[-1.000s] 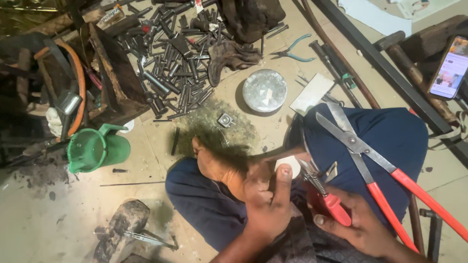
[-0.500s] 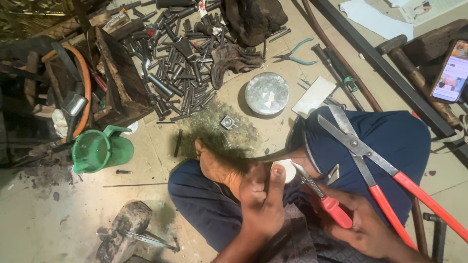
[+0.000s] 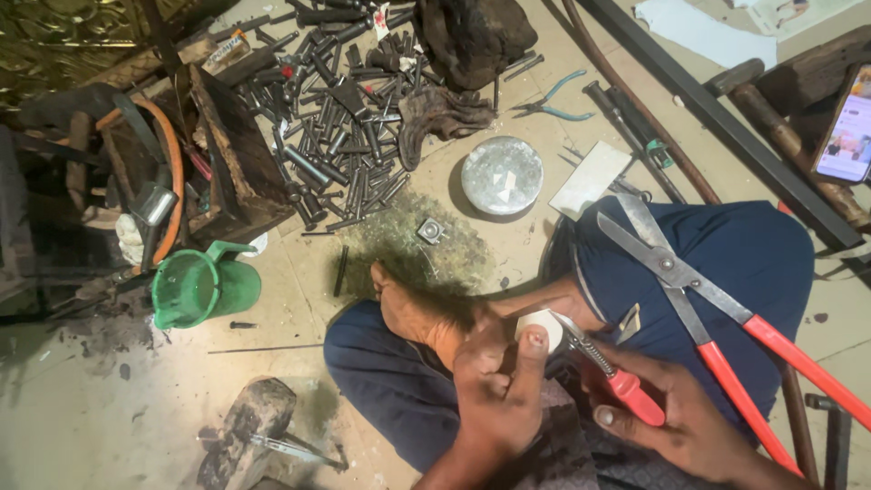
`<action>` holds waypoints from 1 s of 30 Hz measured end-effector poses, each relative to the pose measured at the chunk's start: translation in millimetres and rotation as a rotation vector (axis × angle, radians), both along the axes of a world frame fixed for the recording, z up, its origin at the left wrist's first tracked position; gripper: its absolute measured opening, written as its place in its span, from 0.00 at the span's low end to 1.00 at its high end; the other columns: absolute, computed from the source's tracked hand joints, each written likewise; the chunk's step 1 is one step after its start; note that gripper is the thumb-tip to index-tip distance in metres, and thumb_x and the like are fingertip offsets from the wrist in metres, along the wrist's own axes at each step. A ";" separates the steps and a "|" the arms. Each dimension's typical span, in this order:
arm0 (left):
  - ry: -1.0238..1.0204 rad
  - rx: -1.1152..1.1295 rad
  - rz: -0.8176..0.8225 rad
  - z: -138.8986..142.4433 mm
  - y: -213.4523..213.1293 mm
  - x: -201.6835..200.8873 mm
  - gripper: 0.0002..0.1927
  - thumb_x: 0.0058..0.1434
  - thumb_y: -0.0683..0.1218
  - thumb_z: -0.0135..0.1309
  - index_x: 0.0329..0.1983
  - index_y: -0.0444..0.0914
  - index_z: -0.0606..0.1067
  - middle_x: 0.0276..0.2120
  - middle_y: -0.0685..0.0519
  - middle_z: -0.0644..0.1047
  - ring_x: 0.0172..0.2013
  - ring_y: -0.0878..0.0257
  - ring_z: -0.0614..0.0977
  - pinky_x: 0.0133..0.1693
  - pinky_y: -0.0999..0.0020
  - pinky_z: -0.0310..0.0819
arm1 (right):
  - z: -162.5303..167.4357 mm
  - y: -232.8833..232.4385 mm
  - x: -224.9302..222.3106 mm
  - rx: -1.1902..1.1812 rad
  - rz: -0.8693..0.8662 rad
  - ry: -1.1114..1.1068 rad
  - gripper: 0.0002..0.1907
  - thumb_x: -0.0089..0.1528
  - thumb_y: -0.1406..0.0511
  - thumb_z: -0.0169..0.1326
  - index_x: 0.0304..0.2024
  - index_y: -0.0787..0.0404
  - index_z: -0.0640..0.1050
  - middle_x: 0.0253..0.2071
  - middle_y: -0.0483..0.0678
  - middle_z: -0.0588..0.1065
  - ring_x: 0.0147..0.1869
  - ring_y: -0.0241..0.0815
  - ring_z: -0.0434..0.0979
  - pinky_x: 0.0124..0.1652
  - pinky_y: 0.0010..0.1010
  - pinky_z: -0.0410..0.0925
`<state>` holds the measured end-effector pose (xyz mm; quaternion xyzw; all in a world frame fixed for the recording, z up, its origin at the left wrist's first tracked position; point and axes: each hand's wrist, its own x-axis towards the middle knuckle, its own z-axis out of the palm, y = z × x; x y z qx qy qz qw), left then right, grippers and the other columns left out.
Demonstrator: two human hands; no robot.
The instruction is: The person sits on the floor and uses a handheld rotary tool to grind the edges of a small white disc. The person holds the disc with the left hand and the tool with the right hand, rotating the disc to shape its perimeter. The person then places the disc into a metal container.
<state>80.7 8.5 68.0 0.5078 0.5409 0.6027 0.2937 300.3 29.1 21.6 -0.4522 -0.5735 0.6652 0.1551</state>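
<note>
In the head view, the left hand [image 3: 497, 392] pinches a small white round piece [image 3: 537, 325] above the lap, thumb on top. The right hand [image 3: 671, 422] grips red-handled pliers [image 3: 606, 367], whose tip seems to touch the piece. Large red-handled shears [image 3: 699, 304] lie on the knee.

one green jug [image 3: 204, 289], one phone [image 3: 847, 138], two hands [image 3: 499, 395]

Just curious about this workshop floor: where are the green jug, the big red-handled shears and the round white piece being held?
green jug [image 3: 204, 289], head view, on its side wall.
red-handled shears [image 3: 673, 269], head view, at the pivot.
round white piece [image 3: 542, 322], head view, on its top face.
</note>
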 end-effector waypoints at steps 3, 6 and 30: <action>-0.014 -0.102 -0.034 1.8 -2.2 -3.4 0.11 0.71 0.43 0.52 0.32 0.33 0.76 0.24 0.52 0.74 0.26 0.59 0.73 0.33 0.61 0.66 | 4.9 0.7 -1.9 -0.086 0.008 0.015 0.39 0.54 0.69 0.64 0.69 0.60 0.72 0.42 0.48 0.80 0.46 0.36 0.78 0.49 0.30 0.71; 0.022 -0.197 -0.033 4.0 -0.8 -5.8 0.16 0.73 0.44 0.54 0.28 0.33 0.73 0.22 0.52 0.73 0.25 0.60 0.73 0.33 0.64 0.65 | 4.2 0.9 0.9 -0.116 0.037 0.022 0.39 0.54 0.71 0.63 0.69 0.59 0.72 0.43 0.48 0.82 0.47 0.36 0.78 0.50 0.30 0.70; -0.131 -0.246 -0.236 34.7 9.4 -31.6 0.11 0.72 0.43 0.50 0.43 0.32 0.81 0.33 0.51 0.83 0.32 0.66 0.83 0.36 0.70 0.75 | -18.5 1.8 14.9 0.256 0.098 0.110 0.40 0.50 0.77 0.61 0.67 0.65 0.68 0.52 0.52 0.78 0.53 0.42 0.82 0.54 0.34 0.71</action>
